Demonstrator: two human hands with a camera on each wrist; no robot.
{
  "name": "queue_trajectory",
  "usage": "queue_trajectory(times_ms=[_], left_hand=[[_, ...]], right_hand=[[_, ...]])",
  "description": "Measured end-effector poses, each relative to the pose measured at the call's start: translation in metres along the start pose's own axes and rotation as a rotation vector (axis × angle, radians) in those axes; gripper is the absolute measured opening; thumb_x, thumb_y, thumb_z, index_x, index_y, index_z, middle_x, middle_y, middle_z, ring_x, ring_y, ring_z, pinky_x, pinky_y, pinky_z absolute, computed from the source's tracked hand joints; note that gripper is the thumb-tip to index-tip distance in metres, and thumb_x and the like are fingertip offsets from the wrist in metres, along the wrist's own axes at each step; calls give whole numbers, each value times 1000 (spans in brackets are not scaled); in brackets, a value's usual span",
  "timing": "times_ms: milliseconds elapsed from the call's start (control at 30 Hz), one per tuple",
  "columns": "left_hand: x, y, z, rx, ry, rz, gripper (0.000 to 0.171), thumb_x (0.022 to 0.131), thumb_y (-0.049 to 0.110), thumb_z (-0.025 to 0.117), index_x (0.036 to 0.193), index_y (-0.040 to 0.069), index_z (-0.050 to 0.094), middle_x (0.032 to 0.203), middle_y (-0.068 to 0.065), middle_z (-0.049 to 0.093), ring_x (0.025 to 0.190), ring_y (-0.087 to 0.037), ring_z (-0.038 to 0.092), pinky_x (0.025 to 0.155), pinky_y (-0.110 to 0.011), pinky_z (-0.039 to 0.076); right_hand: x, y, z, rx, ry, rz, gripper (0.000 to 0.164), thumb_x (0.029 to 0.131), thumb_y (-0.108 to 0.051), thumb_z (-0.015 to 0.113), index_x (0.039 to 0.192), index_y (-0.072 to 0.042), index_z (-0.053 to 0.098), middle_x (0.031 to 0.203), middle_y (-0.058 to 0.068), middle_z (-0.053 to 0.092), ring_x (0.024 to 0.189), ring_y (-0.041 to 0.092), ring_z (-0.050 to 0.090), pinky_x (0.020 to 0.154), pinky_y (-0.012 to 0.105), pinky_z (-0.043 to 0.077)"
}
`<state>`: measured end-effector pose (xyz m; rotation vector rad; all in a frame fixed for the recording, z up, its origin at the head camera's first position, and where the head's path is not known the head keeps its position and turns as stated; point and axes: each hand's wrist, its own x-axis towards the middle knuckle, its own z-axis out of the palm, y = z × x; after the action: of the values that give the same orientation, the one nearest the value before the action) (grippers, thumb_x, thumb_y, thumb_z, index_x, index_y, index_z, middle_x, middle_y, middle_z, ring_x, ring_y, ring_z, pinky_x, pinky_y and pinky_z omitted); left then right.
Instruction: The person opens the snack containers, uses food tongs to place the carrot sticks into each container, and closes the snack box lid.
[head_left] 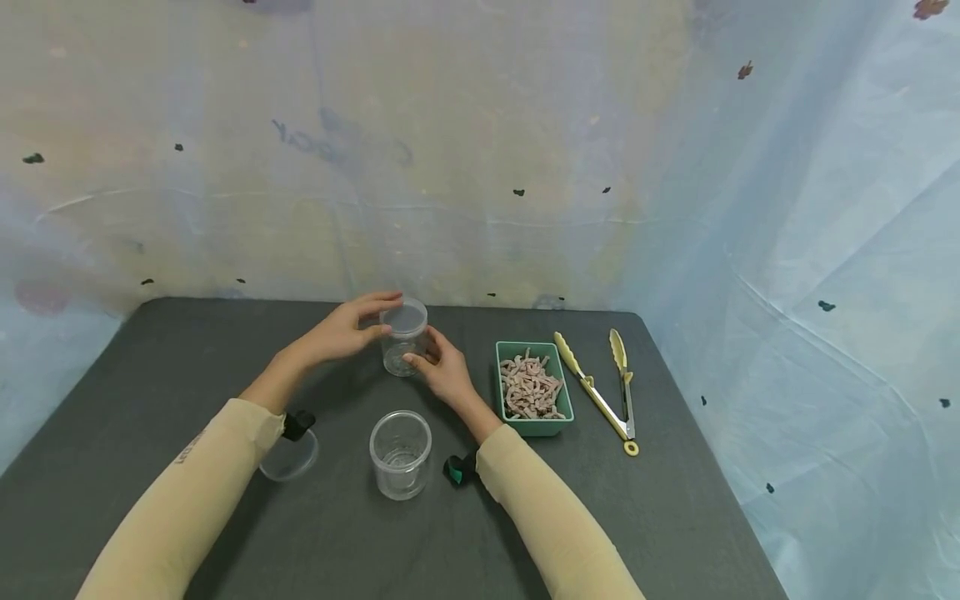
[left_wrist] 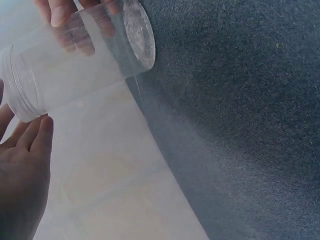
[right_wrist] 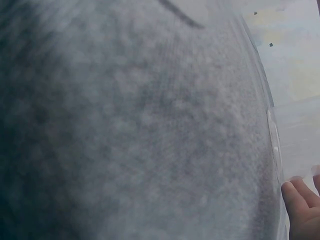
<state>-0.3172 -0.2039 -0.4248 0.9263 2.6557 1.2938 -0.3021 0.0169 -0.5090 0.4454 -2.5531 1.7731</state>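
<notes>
A clear plastic jar [head_left: 396, 360] with a screw lid [head_left: 405, 317] on top stands near the back of the table. My left hand [head_left: 343, 331] grips the lid's rim from the left, thumb in front and fingers behind. Low on the right side, my right hand [head_left: 447, 372] holds the jar's body between thumb and fingers. In the left wrist view the see-through jar [left_wrist: 75, 75] looks empty, with left fingers [left_wrist: 42, 132] at its ribbed rim. Only the right hand's fingers [right_wrist: 295, 200] show at the corner of the right wrist view.
A second clear jar [head_left: 400, 483], uncovered, stands nearer, between my forearms. A clear round lid [head_left: 288, 467] lies by my left wrist. Right of my right hand are a green tray [head_left: 536, 428] of pale brownish strips and spread tongs [head_left: 607, 410] with yellow tips.
</notes>
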Motion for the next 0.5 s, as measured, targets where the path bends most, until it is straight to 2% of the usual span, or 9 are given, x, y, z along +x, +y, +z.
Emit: queue_trajectory(times_ms=[100,300,500], left_hand=[[-1,1,-1,6,7,-1,50,105,7,63,152,-2,50,164,-19,36,147,-42,38,115,-60,38],[-1,-2,1,19,65,-22,49,100,11,72,146,1,58,159,-15,43,140,-39,47,113,-55,44],[2,-3,3,72,100,-39,53,94,18,79,142,1,61,151,-18,45,133,-40,50,107,-56,48]], right_hand=[[0,0,1,6,5,5,70,100,-25,73,158,-3,41,158,17,47,141,30,53,110,38,49],[0,-1,1,7,7,12,70,100,-25,74,158,-3,40,158,16,47,141,30,52,110,37,49],[0,0,2,-4,6,12,71,100,-25,73,158,-3,40,158,16,47,141,29,52,110,36,49]])
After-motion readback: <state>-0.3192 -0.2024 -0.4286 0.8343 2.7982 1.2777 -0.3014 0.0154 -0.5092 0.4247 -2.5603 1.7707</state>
